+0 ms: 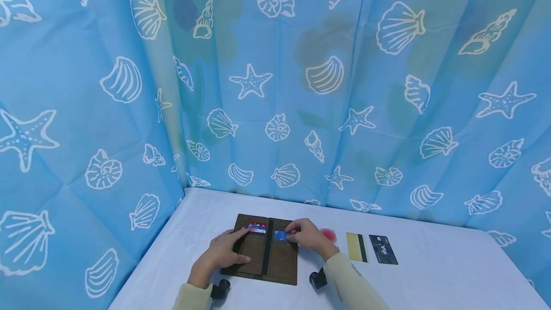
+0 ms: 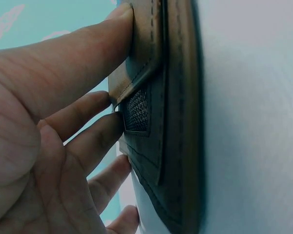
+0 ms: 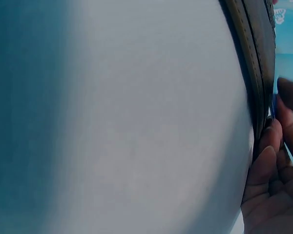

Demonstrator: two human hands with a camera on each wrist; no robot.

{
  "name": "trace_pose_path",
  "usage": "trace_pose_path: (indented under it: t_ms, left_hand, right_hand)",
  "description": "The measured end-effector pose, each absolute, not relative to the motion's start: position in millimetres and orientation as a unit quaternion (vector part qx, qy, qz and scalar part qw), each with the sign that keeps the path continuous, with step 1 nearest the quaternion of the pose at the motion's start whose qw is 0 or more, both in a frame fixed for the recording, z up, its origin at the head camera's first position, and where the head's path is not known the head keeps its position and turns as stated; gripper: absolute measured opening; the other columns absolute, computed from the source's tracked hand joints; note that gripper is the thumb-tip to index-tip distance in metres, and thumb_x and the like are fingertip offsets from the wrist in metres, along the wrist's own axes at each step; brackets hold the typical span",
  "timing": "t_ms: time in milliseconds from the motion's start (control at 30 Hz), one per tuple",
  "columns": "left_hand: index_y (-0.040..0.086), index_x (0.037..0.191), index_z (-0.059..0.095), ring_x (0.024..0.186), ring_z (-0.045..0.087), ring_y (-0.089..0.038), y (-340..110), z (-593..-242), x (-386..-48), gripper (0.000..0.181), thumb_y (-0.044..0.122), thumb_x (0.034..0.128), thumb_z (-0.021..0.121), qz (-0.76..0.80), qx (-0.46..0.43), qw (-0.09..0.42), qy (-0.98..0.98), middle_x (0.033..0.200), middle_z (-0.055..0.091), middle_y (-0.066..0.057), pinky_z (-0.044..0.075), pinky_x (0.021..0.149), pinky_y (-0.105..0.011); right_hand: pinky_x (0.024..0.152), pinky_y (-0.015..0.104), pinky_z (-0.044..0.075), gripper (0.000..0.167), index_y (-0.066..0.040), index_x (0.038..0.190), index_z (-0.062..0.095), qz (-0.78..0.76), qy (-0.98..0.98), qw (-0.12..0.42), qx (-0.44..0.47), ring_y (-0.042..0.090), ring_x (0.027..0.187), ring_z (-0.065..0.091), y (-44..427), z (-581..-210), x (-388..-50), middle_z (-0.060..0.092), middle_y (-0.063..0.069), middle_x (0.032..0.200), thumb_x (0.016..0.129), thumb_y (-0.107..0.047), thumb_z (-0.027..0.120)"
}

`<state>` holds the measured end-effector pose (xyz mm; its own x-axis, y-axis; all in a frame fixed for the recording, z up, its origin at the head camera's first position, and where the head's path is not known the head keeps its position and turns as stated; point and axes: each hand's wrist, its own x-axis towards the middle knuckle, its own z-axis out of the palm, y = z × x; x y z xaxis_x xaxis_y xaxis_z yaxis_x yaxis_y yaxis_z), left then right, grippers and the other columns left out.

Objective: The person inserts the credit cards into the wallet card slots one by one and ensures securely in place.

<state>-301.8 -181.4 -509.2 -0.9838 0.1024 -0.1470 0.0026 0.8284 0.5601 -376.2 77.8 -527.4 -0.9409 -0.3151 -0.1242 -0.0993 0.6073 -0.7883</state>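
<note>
A brown wallet (image 1: 281, 264) lies spread flat on the white table, a dark strap (image 1: 268, 248) running down its middle. Several red, blue and white cards (image 1: 257, 227) show in its left upper slot. At the right upper slot, my right hand (image 1: 311, 236) pinches a blue card (image 1: 281, 236) by its right end; part of the card is hidden by the wallet and fingers. My left hand (image 1: 225, 250) rests on the wallet's left half with fingers spread. In the left wrist view, the left fingertips (image 2: 118, 122) touch the wallet's stitched leather (image 2: 154, 97).
Right of the wallet lie a red round thing (image 1: 328, 234), partly behind my right wrist, a gold card with a dark stripe (image 1: 356, 247) and a black VIP card (image 1: 383, 249). A blue seashell curtain (image 1: 275, 157) stands behind and left of the table (image 1: 452, 271).
</note>
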Motion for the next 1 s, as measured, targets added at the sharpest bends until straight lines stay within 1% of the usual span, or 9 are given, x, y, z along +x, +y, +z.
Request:
trace_pose_path:
  t_ms: [200,467,667,800,933,1000]
  left_hand:
    - [0.019,0.146,0.05,0.139,0.037,-0.047,-181.6,-510.3,-304.5,0.078,0.03,0.0774,0.085,0.284,0.034,0.079,0.955,0.147,0.05,-0.018,0.029,0.111,-0.069]
    - [0.021,0.145,0.05,0.138,0.038,-0.048,-180.8,-511.5,-303.7,0.078,0.033,0.0767,0.085,0.274,0.028,0.087,0.957,0.147,0.049,-0.02,0.032,0.108,-0.071]
    - [0.022,0.146,0.049,0.138,0.039,-0.048,-180.4,-512.5,-302.8,0.08,0.033,0.0762,0.085,0.274,0.028,0.087,0.957,0.147,0.049,-0.019,0.033,0.107,-0.071]
    - [0.021,0.146,0.049,0.137,0.039,-0.048,-179.9,-512.9,-301.9,0.08,0.033,0.0761,0.085,0.271,0.03,0.087,0.958,0.147,0.049,-0.019,0.034,0.107,-0.071]
    - [0.02,0.146,0.049,0.137,0.039,-0.048,-178.4,-510.7,-301.3,0.079,0.032,0.0766,0.085,0.272,0.029,0.085,0.958,0.147,0.048,-0.021,0.033,0.108,-0.07]
    - [0.019,0.145,0.05,0.137,0.039,-0.049,-177.2,-512.4,-298.7,0.078,0.031,0.0763,0.085,0.274,0.026,0.091,0.957,0.146,0.049,-0.022,0.032,0.108,-0.07]
  right_hand:
    - [0.077,0.033,0.051,0.019,-0.011,0.1,0.07,-0.413,0.891,0.128,-0.14,0.02,0.088,0.052,78.2,-523.9,-373.2,0.058,0.004,0.096,0.085,-0.02,0.078]
    - [0.075,0.032,0.052,0.026,-0.01,0.097,0.068,-0.41,0.888,0.127,-0.162,0.02,0.087,0.052,79.8,-528.8,-370.8,0.057,0.004,0.096,0.079,-0.021,0.083]
    - [0.079,0.033,0.052,0.032,-0.012,0.099,0.064,-0.415,0.886,0.136,-0.159,0.02,0.093,0.051,81.4,-527.3,-365.6,0.054,0.004,0.102,0.077,-0.022,0.085]
    - [0.082,0.036,0.052,0.039,-0.012,0.102,0.061,-0.415,0.885,0.149,-0.151,0.021,0.096,0.05,81.1,-525.2,-362.3,0.054,0.005,0.105,0.076,-0.026,0.086]
    - [0.083,0.038,0.053,0.043,-0.013,0.103,0.059,-0.409,0.888,0.147,-0.148,0.021,0.098,0.049,79.8,-524.0,-361.1,0.052,0.004,0.106,0.075,-0.031,0.086]
    - [0.084,0.039,0.053,0.043,-0.013,0.102,0.059,-0.401,0.892,0.146,-0.149,0.021,0.098,0.049,80.1,-527.4,-358.2,0.051,0.004,0.106,0.074,-0.031,0.087]
